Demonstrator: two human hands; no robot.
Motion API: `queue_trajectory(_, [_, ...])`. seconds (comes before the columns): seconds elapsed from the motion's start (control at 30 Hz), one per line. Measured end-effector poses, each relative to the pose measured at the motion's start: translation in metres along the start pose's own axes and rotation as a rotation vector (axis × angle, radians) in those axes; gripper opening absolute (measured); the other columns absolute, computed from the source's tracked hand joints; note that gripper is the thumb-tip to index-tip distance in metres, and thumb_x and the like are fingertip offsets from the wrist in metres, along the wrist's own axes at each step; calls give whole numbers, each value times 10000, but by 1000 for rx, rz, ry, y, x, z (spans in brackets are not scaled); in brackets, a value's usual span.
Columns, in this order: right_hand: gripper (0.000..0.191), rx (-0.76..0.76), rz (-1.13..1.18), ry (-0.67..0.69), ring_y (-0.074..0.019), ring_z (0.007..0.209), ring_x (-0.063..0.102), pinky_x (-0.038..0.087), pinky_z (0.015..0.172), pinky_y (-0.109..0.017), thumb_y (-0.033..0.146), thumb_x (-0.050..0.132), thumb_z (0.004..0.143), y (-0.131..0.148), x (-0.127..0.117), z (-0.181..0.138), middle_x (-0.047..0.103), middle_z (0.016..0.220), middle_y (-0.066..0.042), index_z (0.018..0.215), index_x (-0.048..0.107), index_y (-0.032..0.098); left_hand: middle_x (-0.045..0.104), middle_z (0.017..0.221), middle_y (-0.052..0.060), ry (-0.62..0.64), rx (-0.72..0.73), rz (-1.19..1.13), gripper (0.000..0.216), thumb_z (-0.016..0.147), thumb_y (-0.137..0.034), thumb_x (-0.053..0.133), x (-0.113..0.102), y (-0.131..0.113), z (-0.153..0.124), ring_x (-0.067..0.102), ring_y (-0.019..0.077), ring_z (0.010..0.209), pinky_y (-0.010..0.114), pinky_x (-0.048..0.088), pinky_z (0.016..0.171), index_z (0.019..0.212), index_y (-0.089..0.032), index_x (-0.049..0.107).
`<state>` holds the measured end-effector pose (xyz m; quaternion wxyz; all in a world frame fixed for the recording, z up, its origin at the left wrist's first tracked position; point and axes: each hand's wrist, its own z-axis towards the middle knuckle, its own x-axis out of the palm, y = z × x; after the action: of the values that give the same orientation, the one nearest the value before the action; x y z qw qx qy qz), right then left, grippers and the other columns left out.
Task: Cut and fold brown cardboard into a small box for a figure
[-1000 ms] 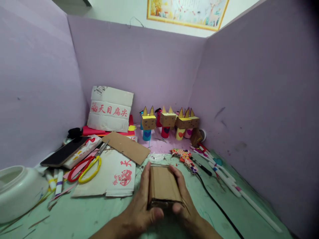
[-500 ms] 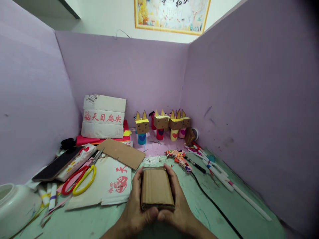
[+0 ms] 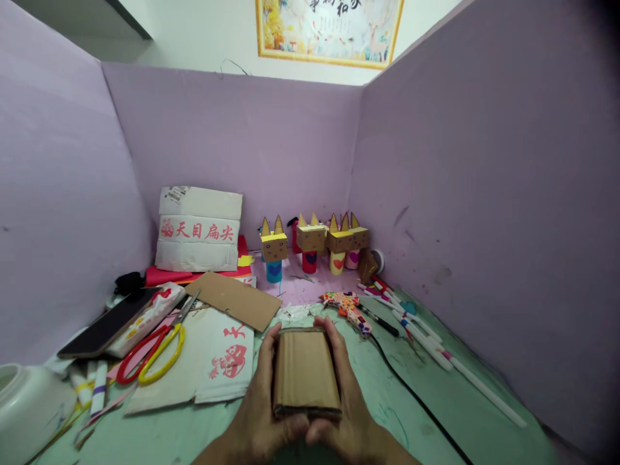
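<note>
Between my palms is a small cardboard box (image 3: 306,371), held just above the green table at the front. My left hand (image 3: 264,403) grips its left side, the thumb along the near edge. My right hand (image 3: 346,400) presses on the right side in the same way, and both thumbs nearly meet. Left of the hands lies a white printed cardboard sheet (image 3: 188,361), with scissors (image 3: 162,345) with red and yellow handles on it. A patterned glue gun (image 3: 349,309) rests beyond my right hand, its black cord running toward the front right.
Several cardboard-headed figures (image 3: 274,248) stand at the back. A plain cardboard piece (image 3: 235,299) lies in front of them. White sticks (image 3: 426,342) line the right side; a white jar (image 3: 33,407) and a dark phone-like slab (image 3: 109,323) are at left. Purple panels (image 3: 242,135) enclose the table.
Both hands still hold the cardboard box in almost the same place. The whole view has shifted slightly, with the background a little further left.
</note>
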<state>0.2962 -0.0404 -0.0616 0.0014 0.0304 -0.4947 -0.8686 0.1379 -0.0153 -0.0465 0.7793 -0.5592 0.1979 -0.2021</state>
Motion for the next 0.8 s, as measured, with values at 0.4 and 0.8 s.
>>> queue_trajectory(0.4, [1118, -15, 118, 8, -362, 1356, 199, 237, 1091, -467, 714, 640, 568, 2, 2, 4, 174, 1493, -114, 1438, 103, 259, 378, 1365, 126, -185, -29, -262, 929, 606, -514, 735, 1, -3, -1, 382, 366, 1240, 423, 356, 999, 1334, -241, 225])
queue_trajectory(0.8, [772, 8, 324, 314, -232, 1405, 70, 87, 1127, -434, 468, 690, 725, 0, -21, 27, 127, 1536, -30, 1392, 332, 315, 645, 1103, 65, -545, -281, -629, 807, 567, -348, 753, -9, -16, 8, 579, 299, 1037, 336, 530, 781, 1302, -222, 445])
